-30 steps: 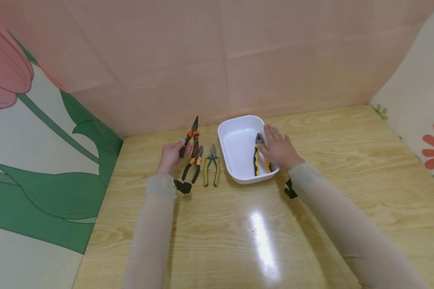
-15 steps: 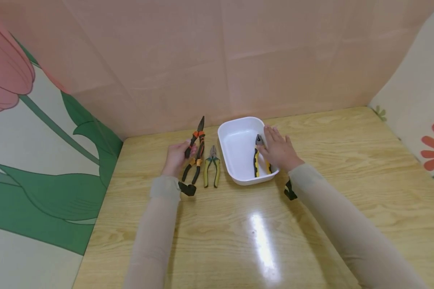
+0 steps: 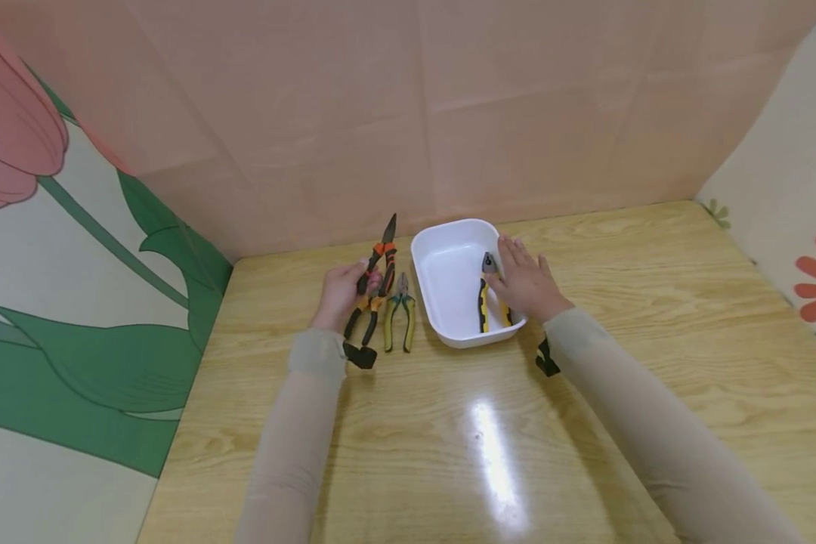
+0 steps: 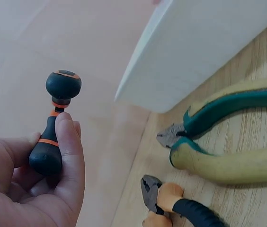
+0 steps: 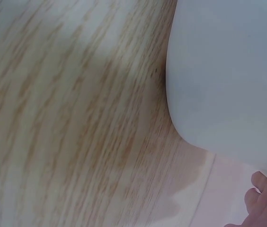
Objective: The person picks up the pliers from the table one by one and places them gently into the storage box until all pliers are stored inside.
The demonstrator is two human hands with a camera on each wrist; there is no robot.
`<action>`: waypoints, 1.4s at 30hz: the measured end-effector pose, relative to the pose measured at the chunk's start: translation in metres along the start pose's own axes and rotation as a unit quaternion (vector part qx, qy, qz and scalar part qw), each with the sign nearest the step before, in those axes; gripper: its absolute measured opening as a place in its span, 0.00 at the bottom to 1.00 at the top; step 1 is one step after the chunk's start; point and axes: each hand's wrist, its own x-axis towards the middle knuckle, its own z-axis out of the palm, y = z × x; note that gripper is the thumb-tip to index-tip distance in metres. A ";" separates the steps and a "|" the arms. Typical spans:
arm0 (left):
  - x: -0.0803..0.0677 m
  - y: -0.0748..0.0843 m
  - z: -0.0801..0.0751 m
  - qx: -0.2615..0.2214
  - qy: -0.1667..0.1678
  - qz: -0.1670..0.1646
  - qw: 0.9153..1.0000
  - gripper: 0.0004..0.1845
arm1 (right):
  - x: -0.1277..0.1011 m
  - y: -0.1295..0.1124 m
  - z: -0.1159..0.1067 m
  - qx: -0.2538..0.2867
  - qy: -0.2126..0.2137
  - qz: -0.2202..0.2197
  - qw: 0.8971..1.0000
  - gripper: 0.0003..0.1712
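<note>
Beside the white tray (image 3: pixel 442 291), long-nose pliers (image 3: pixel 378 257) gripped in left hand (image 3: pixel 340 293)

pliers (image 3: pixel 489 298) in tray (image 3: pixel 442 287), cutters (image 3: pixel 400 321) left

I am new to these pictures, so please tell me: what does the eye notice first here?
The white tray at the table's far middle draws the eye, with yellow-black pliers inside and the right hand on its right rim. Beside it, the left hand grips long-nose pliers, raised above two other pliers on the table.
</note>
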 end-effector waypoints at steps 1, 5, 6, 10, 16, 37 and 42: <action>-0.001 0.000 0.001 0.006 0.000 0.002 1.000 0.23 | 0.000 0.000 0.000 0.001 -0.001 0.000 1.000 0.48; -0.003 -0.001 0.007 0.016 0.008 0.001 1.000 0.22 | -0.001 0.001 -0.001 0.001 -0.005 -0.002 1.000 0.48; -0.004 -0.002 0.009 0.015 0.010 0.002 1.000 0.22 | -0.001 0.001 -0.001 0.002 -0.007 -0.002 1.000 0.48; -0.003 -0.002 0.016 0.008 0.012 0.005 1.000 0.21 | 0.000 0.001 0.000 0.001 -0.008 0.000 1.000 0.48; -0.002 -0.002 0.024 -0.010 0.009 0.004 1.000 0.21 | 0.001 0.000 -0.001 0.003 -0.008 0.002 1.000 0.48; -0.007 -0.007 0.051 -0.007 0.003 0.027 1.000 0.19 | 0.003 -0.002 0.000 0.009 -0.006 0.003 1.000 0.49; -0.008 -0.009 0.056 -0.013 0.000 0.028 1.000 0.19 | 0.002 -0.003 0.000 0.007 -0.010 0.004 1.000 0.49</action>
